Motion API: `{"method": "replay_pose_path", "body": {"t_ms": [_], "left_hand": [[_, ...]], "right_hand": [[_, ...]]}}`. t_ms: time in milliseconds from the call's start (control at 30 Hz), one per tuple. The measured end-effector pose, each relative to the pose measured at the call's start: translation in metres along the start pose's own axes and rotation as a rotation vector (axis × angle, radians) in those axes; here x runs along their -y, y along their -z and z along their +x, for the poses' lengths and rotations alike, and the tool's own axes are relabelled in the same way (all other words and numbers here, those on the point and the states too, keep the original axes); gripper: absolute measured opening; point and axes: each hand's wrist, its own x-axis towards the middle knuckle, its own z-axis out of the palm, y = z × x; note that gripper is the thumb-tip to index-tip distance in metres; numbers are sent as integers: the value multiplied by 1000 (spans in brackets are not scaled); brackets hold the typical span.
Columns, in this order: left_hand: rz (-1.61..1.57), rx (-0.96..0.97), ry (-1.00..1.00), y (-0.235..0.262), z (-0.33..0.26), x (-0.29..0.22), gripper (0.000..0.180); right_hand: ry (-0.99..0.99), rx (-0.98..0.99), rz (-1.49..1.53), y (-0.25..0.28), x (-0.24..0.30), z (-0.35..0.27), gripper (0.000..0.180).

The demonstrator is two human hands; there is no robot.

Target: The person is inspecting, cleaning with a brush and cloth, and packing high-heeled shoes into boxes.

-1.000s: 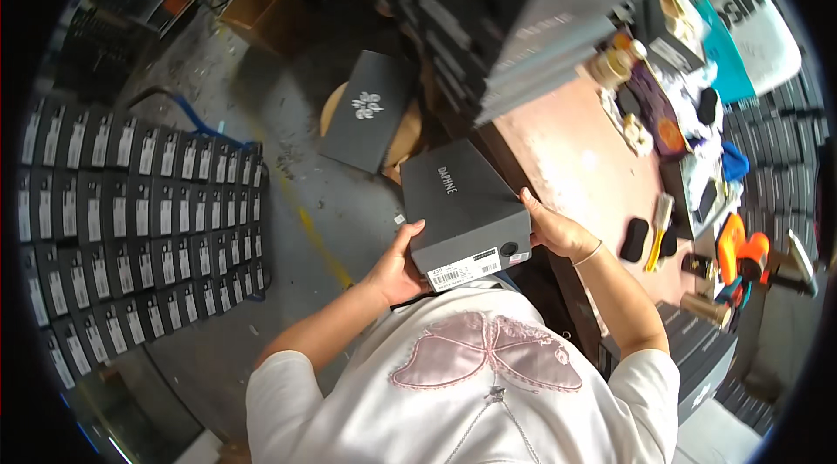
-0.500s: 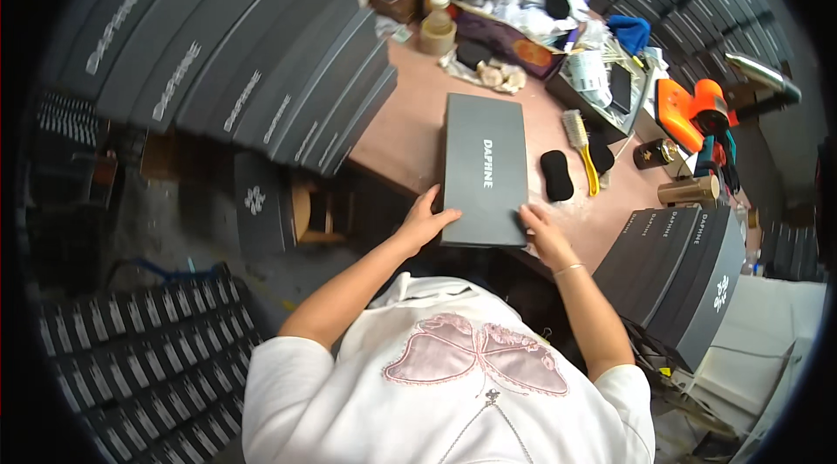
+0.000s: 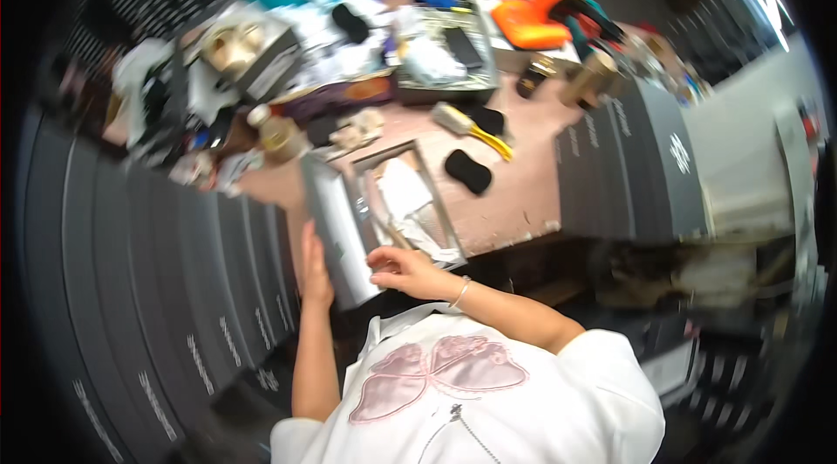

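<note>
A dark grey shoebox (image 3: 446, 222) stands open on the table in front of me. Its lid (image 3: 323, 203) is tilted up along the left side, white inside facing right. White tissue paper (image 3: 403, 187) and pale contents, too blurred to name, lie in the box. My left hand (image 3: 316, 270) rests with fingers stretched flat against the outside of the lid. Over the near end of the box is my right hand (image 3: 408, 272), its fingers bent and apart beside the lid's inner face, nothing visibly held.
Tall stacks of grey shoeboxes (image 3: 174, 290) rise at the left, more boxes (image 3: 632, 168) at the right. Beyond the open box are a black pad (image 3: 468, 172), a yellow-handled brush (image 3: 488, 140), a bottle (image 3: 277, 135), a tray of supplies (image 3: 445, 89) and an orange tool (image 3: 530, 24).
The shoebox was closed between both hands; now its lid is raised to the left and the contents show. My right hand has moved over the box. The view has turned.
</note>
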Motion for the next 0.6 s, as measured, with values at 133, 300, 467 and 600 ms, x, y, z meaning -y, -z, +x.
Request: {"method": "replay_pose_path", "body": {"t_ms": [133, 300, 467, 600], "left_hand": [[881, -166, -137, 57, 12, 3, 70], [1029, -305, -432, 42, 7, -2, 68], [820, -367, -292, -5, 19, -11, 61], [756, -356, -306, -34, 25, -14, 60]], "right_hand": [[-43, -517, 141, 99, -15, -9, 38], [-483, -786, -458, 294, -116, -97, 57], [-446, -973, -273, 356, -106, -109, 71], [-487, -827, -332, 381, -114, -112, 75]]}}
